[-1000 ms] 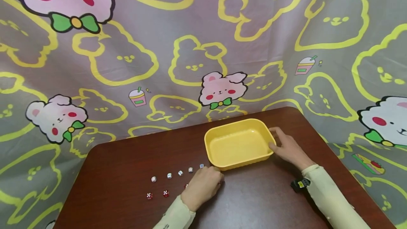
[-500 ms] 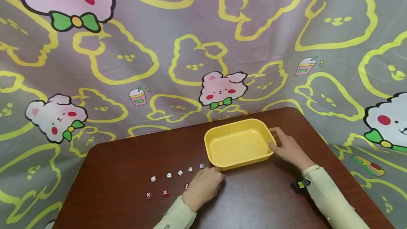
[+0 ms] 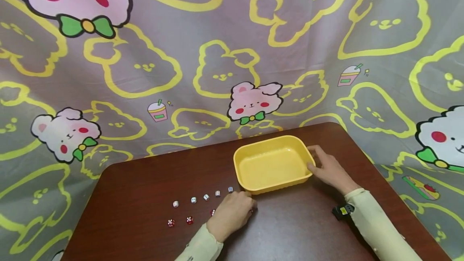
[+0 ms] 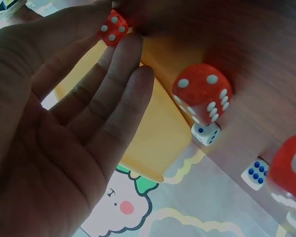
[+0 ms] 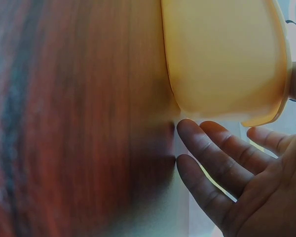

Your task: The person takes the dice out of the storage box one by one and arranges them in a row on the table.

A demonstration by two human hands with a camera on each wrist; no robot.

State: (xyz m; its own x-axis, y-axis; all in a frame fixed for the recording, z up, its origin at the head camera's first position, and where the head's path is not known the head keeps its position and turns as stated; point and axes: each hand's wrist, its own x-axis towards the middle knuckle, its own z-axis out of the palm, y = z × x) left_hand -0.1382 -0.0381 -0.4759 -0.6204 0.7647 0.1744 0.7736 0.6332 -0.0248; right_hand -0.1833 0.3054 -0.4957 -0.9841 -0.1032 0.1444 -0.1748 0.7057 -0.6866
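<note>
My left hand [image 3: 233, 210] is low over the table, just in front of the yellow tray [image 3: 272, 168]. In the left wrist view, its thumb and index finger pinch a red die [image 4: 113, 28] with white pips, while the other fingers extend loosely. A second red die [image 4: 203, 94] lies beside that hand. My right hand [image 3: 331, 170] holds the tray's right end, thumb over the rim and fingers along the outer wall [image 5: 227, 59]. Nothing lies inside the tray.
A row of several white dice [image 3: 193, 200] runs left from the tray's front left corner. Nearer me lie more red dice [image 3: 189, 220], one partly hidden by the left hand. The brown table [image 3: 145, 184] backs onto a patterned cloth [image 3: 203, 23].
The left hand's fingertips have shifted very slightly to the right, beside the red die. The right hand, the tray and the other dice stay where they were.
</note>
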